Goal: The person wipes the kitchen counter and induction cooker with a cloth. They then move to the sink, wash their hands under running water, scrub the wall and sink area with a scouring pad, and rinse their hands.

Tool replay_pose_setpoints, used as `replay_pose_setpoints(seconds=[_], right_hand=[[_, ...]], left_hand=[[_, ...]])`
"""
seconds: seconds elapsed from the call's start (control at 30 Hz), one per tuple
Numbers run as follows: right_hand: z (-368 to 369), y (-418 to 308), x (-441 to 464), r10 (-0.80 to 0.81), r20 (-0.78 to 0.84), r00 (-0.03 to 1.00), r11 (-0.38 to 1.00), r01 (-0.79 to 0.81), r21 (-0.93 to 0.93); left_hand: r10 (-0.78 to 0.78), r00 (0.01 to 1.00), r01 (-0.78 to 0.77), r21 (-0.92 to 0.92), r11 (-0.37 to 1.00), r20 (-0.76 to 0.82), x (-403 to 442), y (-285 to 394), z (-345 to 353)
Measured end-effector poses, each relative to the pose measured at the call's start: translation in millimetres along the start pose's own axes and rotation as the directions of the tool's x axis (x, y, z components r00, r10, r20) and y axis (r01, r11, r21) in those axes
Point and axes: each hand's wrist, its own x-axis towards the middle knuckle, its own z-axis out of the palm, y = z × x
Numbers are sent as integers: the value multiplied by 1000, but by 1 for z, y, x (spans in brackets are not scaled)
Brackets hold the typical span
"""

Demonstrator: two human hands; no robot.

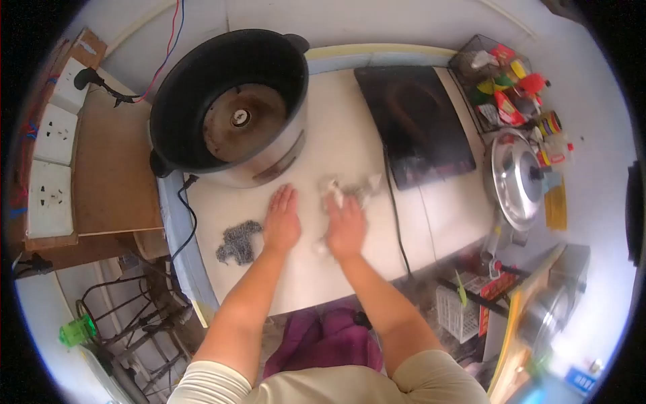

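Observation:
My left hand lies flat on the pale tabletop, fingers stretched forward and nothing in it. To its left rests a dark grey mesh scourer. My right hand presses on a crumpled whitish cloth, which is blurred and shows around the fingertips. Just beyond my left hand stands a large black-lined pot with a round metal plate at its bottom.
A black cooktop lies to the right, a dark cable beside it. Further right are a lidded steel pan and a wire basket of seasoning packets. Power sockets line the left side.

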Motion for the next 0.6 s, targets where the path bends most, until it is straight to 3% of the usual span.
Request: replay_pose_setpoints(seconds=[0.07, 0.1, 0.17, 0.27, 0.4, 0.5, 0.53, 0.6], right_hand=[[5, -7, -16, -87, 2, 996, 996, 87, 36], [-22, -6, -63, -124, 50, 991, 992, 123, 34], [-30, 5, -66, -224, 52, 973, 974, 222, 45], [-32, 26, -25, -234, 154, 960, 971, 240, -16], [-14, 62, 52, -121, -45, 992, 992, 119, -50], [-27, 64, 49, -79, 0, 997, 997, 79, 4], [-19, 70, 35, -110, -84, 990, 994, 111, 15], [-17, 78, -7, -117, -60, 991, 993, 117, -8]], left_hand=[[37, 999, -36, 26, 999, -38, 19, -12, 6], [46, 998, -45, 33, 998, -33, -24, 6, 3], [104, 990, -94, 98, 991, -98, -20, 4, 12], [104, 995, -104, 22, 994, 6, -33, 21, -14], [124, 991, -121, -50, 991, 47, -73, 44, -24], [119, 992, -115, -113, 987, 33, -99, 54, -23], [104, 994, -99, -123, 987, 33, -105, 58, -22], [78, 996, -72, -151, 986, 34, -120, 69, -20]])
